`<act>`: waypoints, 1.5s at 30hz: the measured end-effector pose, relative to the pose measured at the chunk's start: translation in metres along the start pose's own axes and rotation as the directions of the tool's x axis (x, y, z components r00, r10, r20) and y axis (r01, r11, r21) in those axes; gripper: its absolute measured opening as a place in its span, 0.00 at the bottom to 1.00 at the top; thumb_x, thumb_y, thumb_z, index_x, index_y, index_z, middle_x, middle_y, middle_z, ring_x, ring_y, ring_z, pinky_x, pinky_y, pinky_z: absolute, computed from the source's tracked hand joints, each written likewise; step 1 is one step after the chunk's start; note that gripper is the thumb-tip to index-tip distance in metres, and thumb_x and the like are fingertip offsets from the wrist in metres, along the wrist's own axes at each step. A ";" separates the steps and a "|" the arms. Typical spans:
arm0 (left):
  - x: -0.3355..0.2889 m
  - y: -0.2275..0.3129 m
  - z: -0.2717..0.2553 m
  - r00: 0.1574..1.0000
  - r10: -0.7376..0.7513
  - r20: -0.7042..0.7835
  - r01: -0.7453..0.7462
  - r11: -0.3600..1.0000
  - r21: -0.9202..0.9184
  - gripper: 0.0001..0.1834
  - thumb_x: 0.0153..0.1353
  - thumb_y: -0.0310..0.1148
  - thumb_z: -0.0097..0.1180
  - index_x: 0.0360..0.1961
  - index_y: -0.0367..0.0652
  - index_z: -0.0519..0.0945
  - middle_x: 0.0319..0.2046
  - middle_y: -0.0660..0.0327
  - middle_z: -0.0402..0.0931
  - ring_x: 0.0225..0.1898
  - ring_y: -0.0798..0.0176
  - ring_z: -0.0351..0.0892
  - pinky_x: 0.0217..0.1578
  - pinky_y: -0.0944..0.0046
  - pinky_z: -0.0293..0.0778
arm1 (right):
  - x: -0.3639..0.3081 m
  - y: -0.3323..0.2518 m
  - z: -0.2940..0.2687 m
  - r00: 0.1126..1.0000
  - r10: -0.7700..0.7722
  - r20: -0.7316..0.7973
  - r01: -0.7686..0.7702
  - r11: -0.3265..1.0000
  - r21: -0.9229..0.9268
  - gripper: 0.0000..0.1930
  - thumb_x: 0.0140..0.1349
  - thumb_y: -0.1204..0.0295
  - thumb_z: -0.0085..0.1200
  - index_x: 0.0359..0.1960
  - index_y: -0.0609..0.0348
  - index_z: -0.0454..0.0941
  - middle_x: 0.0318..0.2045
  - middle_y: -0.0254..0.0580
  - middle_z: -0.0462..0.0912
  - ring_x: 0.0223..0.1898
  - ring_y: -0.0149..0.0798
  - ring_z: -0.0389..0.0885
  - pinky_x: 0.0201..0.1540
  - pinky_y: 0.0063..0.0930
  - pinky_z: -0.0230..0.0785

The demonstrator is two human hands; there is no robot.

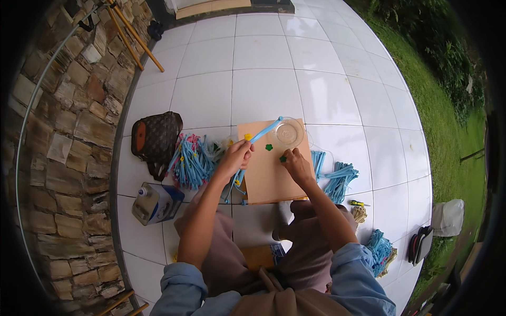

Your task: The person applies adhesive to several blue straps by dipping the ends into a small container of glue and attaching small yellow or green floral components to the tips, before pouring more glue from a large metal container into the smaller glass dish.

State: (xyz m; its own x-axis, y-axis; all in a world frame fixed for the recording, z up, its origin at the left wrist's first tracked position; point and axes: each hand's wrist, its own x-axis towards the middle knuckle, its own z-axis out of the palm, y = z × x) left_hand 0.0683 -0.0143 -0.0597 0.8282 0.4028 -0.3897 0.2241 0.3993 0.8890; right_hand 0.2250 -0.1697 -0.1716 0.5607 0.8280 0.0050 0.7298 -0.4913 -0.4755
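My left hand [239, 157] is closed around a thin light-blue stick [267, 130] that slants up to the right over a tan board [263, 179]. A small yellow flower-shaped piece [247, 137] shows beside the fingers. More blue sticks with yellow pieces hang below that hand, partly hidden by it. My right hand [298, 166] pinches a small dark-green piece [283, 159] at the board's right side. Another green flower-shaped piece [269, 147] lies on the board between the hands. Just beyond the right hand stands a clear round dish [288, 132].
Left of the board lie a pile of blue sticks with pink tips [192, 160], a brown patterned bag [158, 139] and a jerrycan [157, 203]. Blue bundles [340, 179] and a yellow-handled screwdriver [359, 203] lie on the right. A stone wall [63, 158] borders the white tiles.
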 end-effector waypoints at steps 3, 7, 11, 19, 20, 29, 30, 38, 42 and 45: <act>0.001 0.000 -0.001 1.000 -0.016 0.008 0.016 1.000 -0.015 0.12 0.65 0.39 0.40 0.27 0.44 0.65 0.15 0.73 0.57 0.12 0.80 0.49 0.13 0.76 0.49 | -0.002 0.001 0.002 0.994 -0.070 -0.087 0.074 0.996 0.043 0.11 0.45 0.72 0.56 0.31 0.56 0.69 0.33 0.44 0.71 0.35 0.49 0.75 0.34 0.40 0.71; -0.001 0.003 0.003 1.000 0.009 -0.013 -0.009 1.000 0.003 0.14 0.63 0.42 0.44 0.26 0.45 0.65 0.16 0.72 0.58 0.12 0.80 0.51 0.14 0.76 0.51 | 0.000 0.002 0.001 0.990 -0.106 -0.093 0.108 0.994 0.015 0.11 0.43 0.73 0.56 0.30 0.57 0.70 0.31 0.44 0.71 0.33 0.47 0.76 0.33 0.39 0.71; -0.003 0.004 0.001 0.994 0.028 -0.103 -0.028 1.000 0.002 0.14 0.62 0.43 0.47 0.26 0.44 0.65 0.16 0.71 0.58 0.13 0.79 0.53 0.15 0.75 0.53 | 0.004 -0.015 -0.009 0.985 -0.105 -0.135 0.120 0.987 0.104 0.10 0.44 0.74 0.55 0.29 0.59 0.69 0.28 0.42 0.74 0.31 0.44 0.76 0.32 0.37 0.71; -0.005 -0.003 -0.009 0.951 0.246 -0.186 -0.191 0.943 0.271 0.17 0.51 0.42 0.60 0.26 0.41 0.68 0.20 0.66 0.67 0.15 0.75 0.64 0.16 0.74 0.59 | -0.001 -0.095 -0.053 0.975 -0.117 -0.188 0.209 0.765 0.609 0.11 0.48 0.79 0.56 0.34 0.62 0.70 0.26 0.39 0.78 0.26 0.31 0.79 0.30 0.24 0.71; -0.006 -0.002 -0.010 0.953 0.243 -0.179 -0.188 0.943 0.276 0.16 0.51 0.41 0.60 0.26 0.41 0.68 0.20 0.66 0.68 0.17 0.75 0.65 0.17 0.74 0.60 | -0.004 -0.103 -0.059 0.973 -0.140 -0.186 0.227 0.749 0.622 0.11 0.49 0.79 0.56 0.35 0.62 0.70 0.26 0.39 0.78 0.28 0.30 0.79 0.31 0.24 0.71; -0.029 0.014 -0.021 0.962 0.187 -0.197 -0.152 0.971 0.183 0.14 0.49 0.33 0.61 0.26 0.47 0.64 0.23 0.69 0.65 0.22 0.78 0.63 0.20 0.77 0.58 | -0.002 -0.127 -0.064 0.929 -0.294 -0.225 0.368 0.671 0.644 0.12 0.49 0.82 0.55 0.36 0.62 0.70 0.30 0.38 0.77 0.32 0.32 0.79 0.36 0.24 0.70; -0.030 0.015 -0.022 0.965 0.163 -0.204 -0.135 0.980 0.144 0.14 0.50 0.31 0.60 0.25 0.47 0.64 0.23 0.69 0.65 0.21 0.78 0.62 0.20 0.77 0.57 | -0.002 -0.129 -0.063 0.921 -0.320 -0.225 0.387 0.661 0.643 0.13 0.48 0.83 0.56 0.36 0.62 0.70 0.31 0.39 0.77 0.34 0.34 0.79 0.36 0.24 0.70; -0.045 0.021 -0.028 0.978 0.128 -0.165 -0.134 0.991 -0.024 0.11 0.54 0.30 0.54 0.26 0.47 0.61 0.23 0.65 0.67 0.18 0.78 0.57 0.18 0.76 0.53 | 0.002 -0.146 -0.072 0.734 -0.521 -0.435 0.654 0.715 0.247 0.12 0.45 0.83 0.59 0.33 0.62 0.73 0.35 0.41 0.72 0.34 0.37 0.74 0.35 0.27 0.69; -0.063 0.033 -0.019 0.968 0.234 -0.094 -0.251 0.936 -0.246 0.11 0.63 0.37 0.43 0.27 0.45 0.62 0.18 0.65 0.63 0.15 0.78 0.54 0.17 0.76 0.53 | -0.001 -0.161 -0.088 0.868 -0.192 -0.458 0.476 0.589 0.654 0.08 0.48 0.83 0.58 0.30 0.63 0.74 0.30 0.40 0.75 0.30 0.31 0.75 0.34 0.22 0.68; -0.078 0.030 -0.020 0.941 0.319 -0.108 -0.336 0.917 -0.215 0.13 0.67 0.38 0.32 0.26 0.45 0.61 0.17 0.65 0.61 0.15 0.78 0.51 0.16 0.76 0.51 | -0.007 -0.181 -0.107 0.978 -0.014 -0.208 0.207 0.187 0.960 0.06 0.51 0.82 0.57 0.30 0.66 0.73 0.29 0.38 0.77 0.28 0.28 0.74 0.32 0.19 0.67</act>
State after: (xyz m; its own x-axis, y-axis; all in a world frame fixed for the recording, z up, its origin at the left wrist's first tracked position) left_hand -0.0001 -0.0169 -0.0072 0.7958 0.5957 -0.1089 -0.1833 0.4083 0.8943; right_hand 0.1304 -0.1156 0.0082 0.6198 0.7604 0.1943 -0.1236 0.3391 -0.9326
